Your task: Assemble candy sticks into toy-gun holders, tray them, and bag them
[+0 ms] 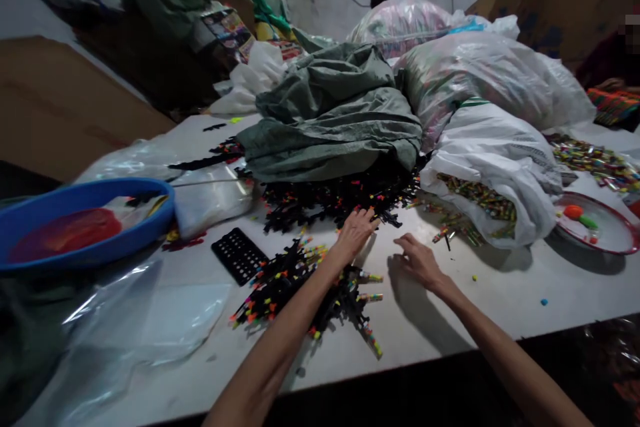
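My left hand (356,235) reaches to the near edge of a heap of small black plastic pieces with colourful bits (320,197). Its fingers are stretched out over the edge pieces, and I see nothing held. To its right, my right hand (419,260) hovers just above the white table (430,320), fingers slightly bent and apart, holding nothing visible. Beneath my left forearm lies a second pile of black pieces (285,280), some with clear candy-filled tubes (373,340) pointing toward me. A black tray with holes (239,255) lies left of this pile.
A grey-green cloth sack (335,113) rests on the far heap. At right, a white bag (495,147) spills filled tubes (480,203) near a red-rimmed plate (613,230). A blue basin (100,250) and clear plastic bags (165,320) are at left. Another person's hand (611,84) shows far right.
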`<state>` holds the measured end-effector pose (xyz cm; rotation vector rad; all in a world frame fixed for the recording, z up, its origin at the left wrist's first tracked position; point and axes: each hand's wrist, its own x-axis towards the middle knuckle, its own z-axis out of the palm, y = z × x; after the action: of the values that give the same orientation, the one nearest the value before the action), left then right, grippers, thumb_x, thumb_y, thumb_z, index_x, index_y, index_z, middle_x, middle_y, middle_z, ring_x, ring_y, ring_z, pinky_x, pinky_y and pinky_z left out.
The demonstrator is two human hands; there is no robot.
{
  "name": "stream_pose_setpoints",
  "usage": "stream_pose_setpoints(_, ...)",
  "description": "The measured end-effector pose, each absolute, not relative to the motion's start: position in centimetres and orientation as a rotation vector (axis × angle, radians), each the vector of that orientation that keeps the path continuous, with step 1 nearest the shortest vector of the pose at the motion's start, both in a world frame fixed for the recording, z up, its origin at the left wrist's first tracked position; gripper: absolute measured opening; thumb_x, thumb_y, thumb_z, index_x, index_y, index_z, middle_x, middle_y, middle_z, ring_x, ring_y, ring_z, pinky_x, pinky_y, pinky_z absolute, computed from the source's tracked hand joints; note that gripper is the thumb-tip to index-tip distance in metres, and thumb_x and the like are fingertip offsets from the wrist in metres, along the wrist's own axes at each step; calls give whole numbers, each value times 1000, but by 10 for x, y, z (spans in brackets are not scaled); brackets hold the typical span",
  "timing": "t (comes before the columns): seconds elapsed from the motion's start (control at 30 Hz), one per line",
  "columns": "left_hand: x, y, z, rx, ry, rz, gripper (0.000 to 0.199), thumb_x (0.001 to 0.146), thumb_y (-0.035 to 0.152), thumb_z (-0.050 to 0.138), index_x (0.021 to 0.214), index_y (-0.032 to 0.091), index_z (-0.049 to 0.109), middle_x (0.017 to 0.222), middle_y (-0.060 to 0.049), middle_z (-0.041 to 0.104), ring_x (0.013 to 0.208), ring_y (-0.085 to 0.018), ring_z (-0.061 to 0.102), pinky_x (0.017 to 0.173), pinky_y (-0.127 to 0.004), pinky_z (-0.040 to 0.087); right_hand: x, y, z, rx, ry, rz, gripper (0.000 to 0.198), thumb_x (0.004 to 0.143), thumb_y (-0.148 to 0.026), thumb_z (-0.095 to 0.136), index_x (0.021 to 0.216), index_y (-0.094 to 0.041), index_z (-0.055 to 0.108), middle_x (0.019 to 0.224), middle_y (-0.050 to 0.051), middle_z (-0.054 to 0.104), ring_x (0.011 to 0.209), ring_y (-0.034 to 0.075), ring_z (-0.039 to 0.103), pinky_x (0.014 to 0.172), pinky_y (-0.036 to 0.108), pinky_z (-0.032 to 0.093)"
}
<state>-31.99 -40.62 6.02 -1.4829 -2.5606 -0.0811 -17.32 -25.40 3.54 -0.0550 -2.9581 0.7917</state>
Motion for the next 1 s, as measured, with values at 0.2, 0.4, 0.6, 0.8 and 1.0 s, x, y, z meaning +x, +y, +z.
stream_pose_setpoints(0.2, -334, -374, 45, -1722, -2417, -53, 17, 83, 4, 49, 76, 15, 60, 98, -9, 60, 92, -19, 51, 77, -31, 37, -149, -137, 40, -506, -2852, 684, 28, 81, -13, 48, 103, -17, 65, 102, 8, 59, 85, 18, 56, 70, 26, 39)
stream_pose_setpoints(0.4, -289, -357, 45, -1779, -2263, -357, 17, 86, 7, 46, 79, 15, 59, 113, -12, 59, 101, -21, 53, 86, -36, 37, -150, -134, 35, -561, -2915, 578, 22, 86, -25, 48, 98, -18, 66, 100, 8, 58, 84, 18, 53, 70, 27, 37)
stream_pose_setpoints(0.6, -234, -363, 54, -1676, -2462, -617, 19, 93, 22, 40, 97, 18, 59, 82, -5, 63, 79, -18, 55, 73, -30, 37, -161, -163, 39, -351, -2923, 408, 16, 86, -19, 50, 87, -17, 66, 105, 11, 56, 101, 22, 45, 85, 35, 34)
stream_pose_setpoints(0.8, -210, -387, 63, -1649, -2658, -639, 23, 94, 27, 39, 86, 19, 60, 79, -3, 62, 76, -17, 53, 70, -29, 35, -125, -189, 61, -9, -2576, 1812, 28, 88, -34, 51, 101, -12, 62, 76, 3, 58, 69, 13, 51, 64, 26, 44)
stream_pose_setpoints(1.0, -200, -395, 63, -1673, -2634, -621, 23, 93, 27, 40, 84, 19, 60, 75, -3, 60, 74, -17, 52, 67, -30, 31, -107, -202, 77, 69, -2465, 2132, 35, 85, -42, 55, 100, -13, 67, 73, 0, 53, 59, 7, 47, 52, 20, 39)
